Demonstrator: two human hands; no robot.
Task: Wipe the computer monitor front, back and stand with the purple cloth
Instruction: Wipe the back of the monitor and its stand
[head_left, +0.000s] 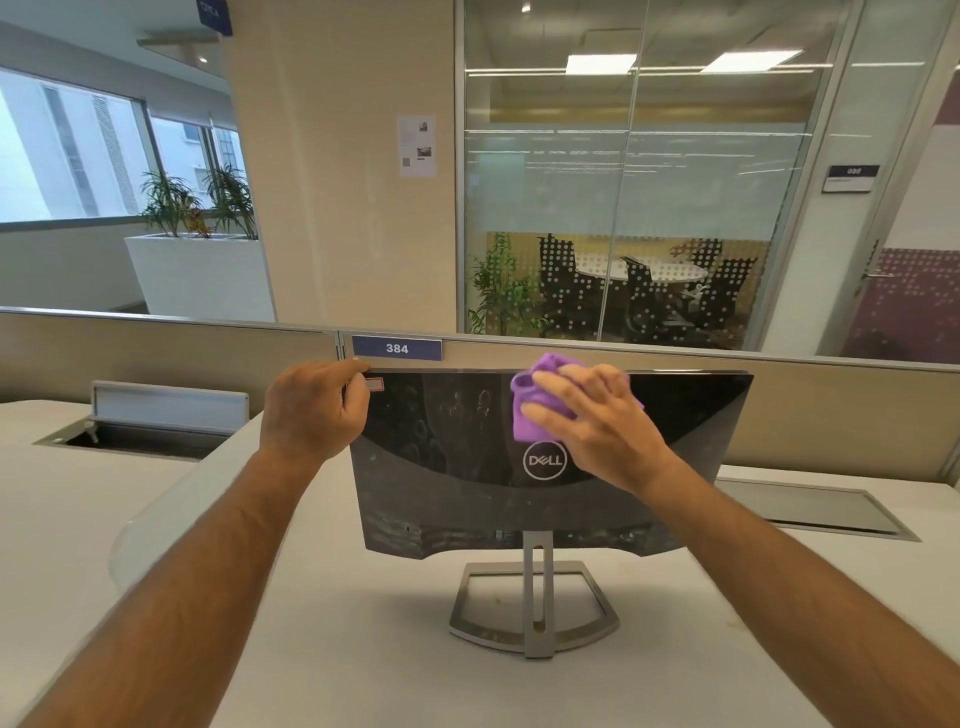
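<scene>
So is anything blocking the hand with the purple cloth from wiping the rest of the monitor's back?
Nothing visible does. The right hand already presses the purple cloth on the monitor back; the left hand only grips its top left corner.

The monitor stands on the white tabletop with its glossy black back, bearing a round Dell logo, turned toward the camera. The left hand grips the monitor's upper left corner, fingers curled over the top edge. The right hand presses the bunched purple cloth against the back panel just above the logo, fingers spread over it. Smudges, possibly dust, show on the lower back. The grey stand rests on the tabletop below. Behind the monitor runs a beige partition carrying a blue label reading 384.
</scene>
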